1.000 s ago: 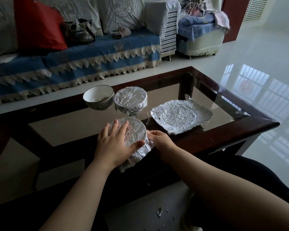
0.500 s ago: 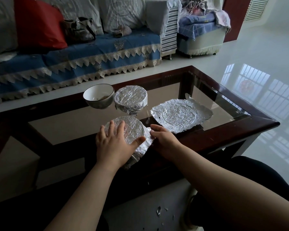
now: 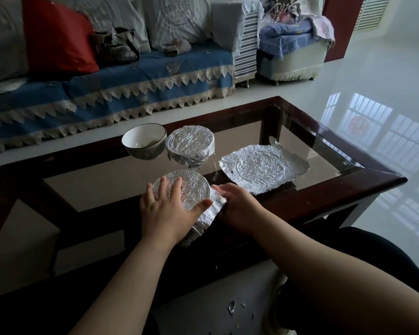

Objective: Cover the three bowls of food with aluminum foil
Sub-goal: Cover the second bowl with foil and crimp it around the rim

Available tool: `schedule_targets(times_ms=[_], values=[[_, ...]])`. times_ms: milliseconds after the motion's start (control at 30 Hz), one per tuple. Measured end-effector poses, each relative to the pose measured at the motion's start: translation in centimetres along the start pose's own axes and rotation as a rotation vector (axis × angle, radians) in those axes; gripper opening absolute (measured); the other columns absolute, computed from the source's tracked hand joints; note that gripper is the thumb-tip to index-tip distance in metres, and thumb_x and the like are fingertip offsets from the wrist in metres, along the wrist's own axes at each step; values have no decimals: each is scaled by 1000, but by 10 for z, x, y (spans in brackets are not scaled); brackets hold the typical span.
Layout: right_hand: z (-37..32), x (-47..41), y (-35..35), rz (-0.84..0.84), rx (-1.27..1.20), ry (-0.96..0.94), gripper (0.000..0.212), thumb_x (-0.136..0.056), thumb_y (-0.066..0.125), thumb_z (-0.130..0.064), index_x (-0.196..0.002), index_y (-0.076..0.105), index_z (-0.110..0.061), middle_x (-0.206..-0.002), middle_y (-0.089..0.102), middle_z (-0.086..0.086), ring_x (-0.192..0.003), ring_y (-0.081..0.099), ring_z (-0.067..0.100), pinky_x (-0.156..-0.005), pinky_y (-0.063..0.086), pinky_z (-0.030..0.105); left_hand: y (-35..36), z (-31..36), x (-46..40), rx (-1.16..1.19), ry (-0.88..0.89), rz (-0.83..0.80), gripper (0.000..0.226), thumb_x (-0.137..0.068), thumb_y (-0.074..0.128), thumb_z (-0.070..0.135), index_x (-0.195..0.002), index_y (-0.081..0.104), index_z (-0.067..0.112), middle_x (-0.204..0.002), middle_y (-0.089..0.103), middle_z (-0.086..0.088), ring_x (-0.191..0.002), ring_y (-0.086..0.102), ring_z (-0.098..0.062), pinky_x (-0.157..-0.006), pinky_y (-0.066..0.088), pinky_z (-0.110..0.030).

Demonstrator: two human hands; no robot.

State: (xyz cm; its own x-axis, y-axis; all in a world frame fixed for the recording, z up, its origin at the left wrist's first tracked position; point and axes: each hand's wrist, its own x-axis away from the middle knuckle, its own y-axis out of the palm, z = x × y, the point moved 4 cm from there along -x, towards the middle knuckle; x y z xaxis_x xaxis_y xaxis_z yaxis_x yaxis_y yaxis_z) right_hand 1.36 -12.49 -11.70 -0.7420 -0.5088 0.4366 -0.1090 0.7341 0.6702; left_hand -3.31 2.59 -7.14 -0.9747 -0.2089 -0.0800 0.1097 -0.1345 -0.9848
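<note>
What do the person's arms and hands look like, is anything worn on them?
Both arms are bare from the bottom edge of the picture to the fingertips: no sleeves show. The left hand and the right hand wear no gloves, and no rings, watch or bracelet can be seen. The fingernails look short and plain.

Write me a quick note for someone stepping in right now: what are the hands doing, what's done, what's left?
Left hand: flat on the near foil-covered bowl, open palm pressing the top.
Right hand: tucking foil against that bowl's right side.
Done: far foil-covered bowl is wrapped.
Left: finish crimping the near bowl, then cover the open white bowl at the back left.
Spare foil sheet lies flat on the glass table, to the right.
</note>
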Motion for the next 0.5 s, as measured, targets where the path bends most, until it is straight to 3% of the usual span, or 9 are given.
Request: schedule_targets(times_ms=[133, 200, 300, 400, 500], values=[[2, 3, 6, -215, 34, -23, 29, -96, 45, -17, -118, 59, -4, -111, 64, 13, -100, 61, 25, -96, 48, 38, 0, 0, 0, 2, -2, 15, 125, -44, -9, 98, -150, 15, 36, -160, 12, -5, -146, 4, -35, -116, 7, -49], [3, -1, 5, -231, 88, -107, 33, -96, 44, -13, -125, 54, 0, -118, 57, 19, -103, 58, 27, -102, 43, 40, 1, 0, 0, 4, -4, 12, 123, -45, -7, 98, -149, 16, 36, -160, 11, -5, -146, 3, -35, -116, 7, -49], [8, -10, -1, -124, 100, -205, 38, -93, 52, -10, -129, 51, 4, -125, 54, 28, -108, 55, 32, -103, 41, 44, 0, 0, 0, 1, -4, 15, 120, -48, -3, 97, -149, 16, 36, -160, 11, -5, -146, 3, -35, -115, 7, -49], [11, -10, -7, 22, 42, -272, 39, -89, 57, -2, -128, 54, -2, -118, 62, 23, -104, 60, 28, -98, 48, 38, 0, 0, 0, -10, -2, 16, 119, -48, -3, 96, -149, 17, 35, -160, 11, -6, -145, 4, -36, -115, 7, -49], [11, -7, -5, 39, 70, -352, 36, -89, 58, -4, -125, 57, 2, -115, 64, 24, -97, 64, 26, -96, 50, 36, 0, 0, 0, -6, -1, 14, 120, -49, -3, 96, -149, 17, 35, -160, 11, -6, -146, 4, -36, -115, 7, -50]])
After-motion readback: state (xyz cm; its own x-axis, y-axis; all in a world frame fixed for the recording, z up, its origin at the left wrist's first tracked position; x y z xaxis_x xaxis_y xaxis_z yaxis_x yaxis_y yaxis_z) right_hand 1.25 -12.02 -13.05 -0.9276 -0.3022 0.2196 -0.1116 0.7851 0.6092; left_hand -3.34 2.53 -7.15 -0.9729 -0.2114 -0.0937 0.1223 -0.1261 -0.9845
